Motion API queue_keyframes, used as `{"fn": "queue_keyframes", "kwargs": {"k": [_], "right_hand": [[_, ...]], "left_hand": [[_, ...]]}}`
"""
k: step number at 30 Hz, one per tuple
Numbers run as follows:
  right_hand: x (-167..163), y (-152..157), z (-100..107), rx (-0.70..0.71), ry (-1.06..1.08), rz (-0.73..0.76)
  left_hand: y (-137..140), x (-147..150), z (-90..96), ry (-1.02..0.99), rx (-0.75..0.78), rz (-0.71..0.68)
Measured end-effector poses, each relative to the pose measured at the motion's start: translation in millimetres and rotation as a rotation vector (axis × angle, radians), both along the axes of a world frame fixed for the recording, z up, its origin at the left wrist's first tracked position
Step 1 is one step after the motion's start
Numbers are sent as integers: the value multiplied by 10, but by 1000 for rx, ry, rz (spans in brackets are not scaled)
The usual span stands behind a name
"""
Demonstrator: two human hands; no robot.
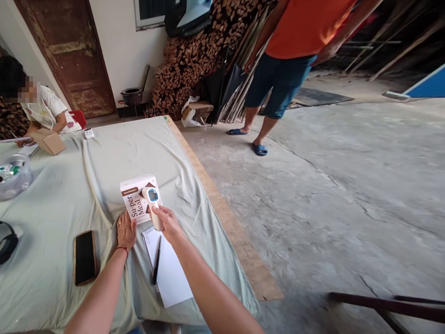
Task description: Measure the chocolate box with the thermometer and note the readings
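My right hand [168, 222] grips the handle of a white infrared thermometer [155, 214], its thumb near the blue-framed screen. The thermometer's head is in front of a white and brown box [134, 200] marked "Su-per Meal". My left hand [125, 229] lies open on the cloth, fingers stretched out against the box's lower left edge. Below the box lies a white notepad [174, 278], with a black pen [157, 260] along its left side. To the left of my left forearm is a dark-screened phone [85, 257].
A pale green cloth [139, 144] covers the table. Along its left side are a clear plastic tub [15, 176], a cardboard box [48, 141] and a black strap-like object [7, 242]. One person [48, 109] sits at the far left; another [278, 69] stands beyond the table.
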State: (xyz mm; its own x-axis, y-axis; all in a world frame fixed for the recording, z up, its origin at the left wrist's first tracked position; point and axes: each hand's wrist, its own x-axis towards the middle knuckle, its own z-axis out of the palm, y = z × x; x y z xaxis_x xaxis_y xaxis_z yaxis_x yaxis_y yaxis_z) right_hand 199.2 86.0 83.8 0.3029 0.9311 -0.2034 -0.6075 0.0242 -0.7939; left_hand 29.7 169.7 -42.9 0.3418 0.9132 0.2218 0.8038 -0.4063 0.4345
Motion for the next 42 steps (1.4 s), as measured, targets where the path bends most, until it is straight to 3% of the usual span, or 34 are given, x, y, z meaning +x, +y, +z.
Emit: {"fn": "queue_keyframes", "kwargs": {"k": [5,10,13,18,21,24,26,29,32,37,39,42], "right_hand": [[51,28,-50,-36,-22,29],[159,-51,-79,-50,-144,45],[346,-256,-249,-89,-452,30],[725,-769,-833,-289,-1262,-65],[810,-1003,-1109,-393,-1518,-42],[717,-1097,-1159,-384,-1710,-117],[568,-1085,-1094,-264,-1812,-75],[301,-993,-974,-30,-1905,219],[133,-878,-907,27,-1993,426],[230,-808,-859,216,-2012,675],[308,-852,-856,260,-1912,638],[324,-958,-890,159,-1607,332]], "left_hand": [[-5,6,-10,11,10,20],[-57,41,92,44,-14,-6],[-86,76,171,72,-40,-28],[-107,117,222,63,-57,-20],[-128,135,238,54,-71,-37],[-138,152,272,53,-96,-62],[-149,152,302,70,-136,-81],[-231,119,336,138,-209,-124],[-423,53,330,218,-214,-119],[-715,-3,300,271,-127,-82],[-750,7,311,281,-118,-78],[-755,25,341,293,-135,-80]]}}
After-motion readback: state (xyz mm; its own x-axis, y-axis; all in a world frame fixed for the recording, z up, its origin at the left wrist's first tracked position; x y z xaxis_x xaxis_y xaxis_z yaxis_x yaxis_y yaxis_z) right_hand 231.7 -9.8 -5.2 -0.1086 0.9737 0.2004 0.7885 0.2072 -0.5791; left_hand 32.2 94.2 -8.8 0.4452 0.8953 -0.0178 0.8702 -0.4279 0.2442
